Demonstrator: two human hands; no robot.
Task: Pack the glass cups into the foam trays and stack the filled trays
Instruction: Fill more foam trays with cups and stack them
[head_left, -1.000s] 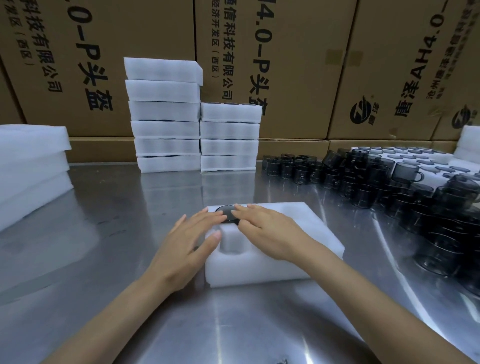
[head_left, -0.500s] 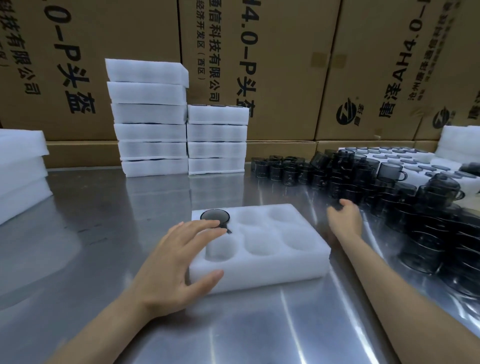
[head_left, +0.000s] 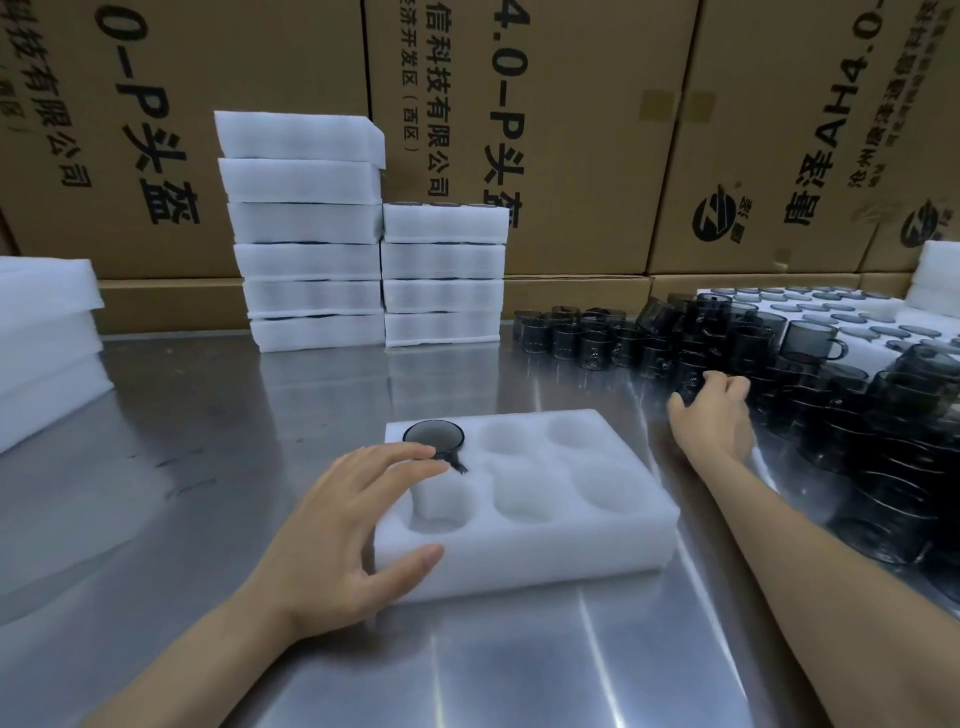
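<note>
The left hand (head_left: 340, 540) is resting against the near left corner of a white rectangular foam tray with six round pockets (head_left: 524, 551), its fingers lying straight and relaxed over the tray's left edge and its thumb pressing the front wall, grasping nothing; the tray is sitting flat on the shiny stainless steel table (head_left: 218, 467), just ahead of the person; five pockets are lying bare, and one smoky dark glass cup with a small handle (head_left: 434, 438) is sitting upright in the far left pocket, its rim standing just above the foam and the fingertips of the left hand lying just beside it; to the right, the right hand (head_left: 714, 415) is reaching past the tray's far right corner, its fingers curling round a dark glass cup at the near edge of a big crowd of loose smoky glass cups (head_left: 883, 415) that is covering the right side of the table; beyond that crowd, a wide white foam sheet bearing more dark cups (head_left: 831, 312) is lying flat; on the far left, a low pile of plain white foam slabs (head_left: 47, 332) is sitting at the table's edge; at the back, two stacks of filled white foam trays (head_left: 363, 260) are standing side by side and touching, the left one taller; behind them, large brown cardboard cartons printed with black characters (head_left: 571, 130) are forming a wall
</note>
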